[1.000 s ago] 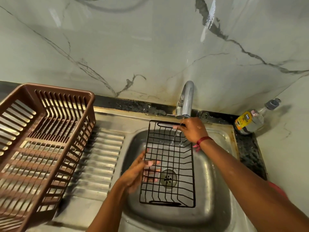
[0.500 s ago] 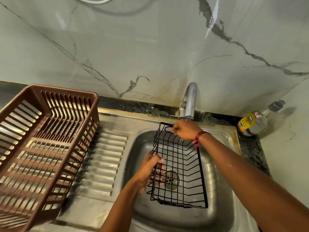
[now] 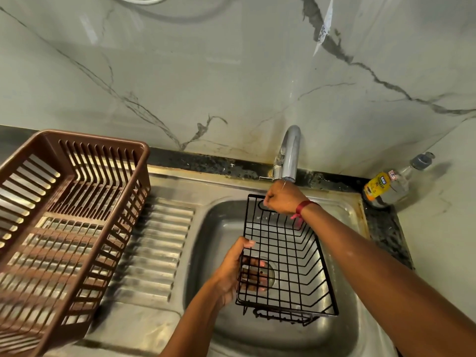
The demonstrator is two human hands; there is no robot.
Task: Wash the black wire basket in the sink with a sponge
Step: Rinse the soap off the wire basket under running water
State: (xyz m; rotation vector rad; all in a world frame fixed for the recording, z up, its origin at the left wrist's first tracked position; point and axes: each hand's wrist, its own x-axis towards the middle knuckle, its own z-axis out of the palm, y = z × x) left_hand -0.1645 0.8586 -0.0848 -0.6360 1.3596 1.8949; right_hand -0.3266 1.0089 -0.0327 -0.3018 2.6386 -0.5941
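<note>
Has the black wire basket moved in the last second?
Yes. The black wire basket has shifted right and tilted: the drain, earlier behind its middle, now sits at its left edge.

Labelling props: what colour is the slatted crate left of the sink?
The crate is brown, seen best in the head view.

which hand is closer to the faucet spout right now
Right. The right hand sits just under the faucet outlet, gripping the far rim of the black wire basket. The left hand is much nearer the person, holding the basket's left side by the drain.
</note>
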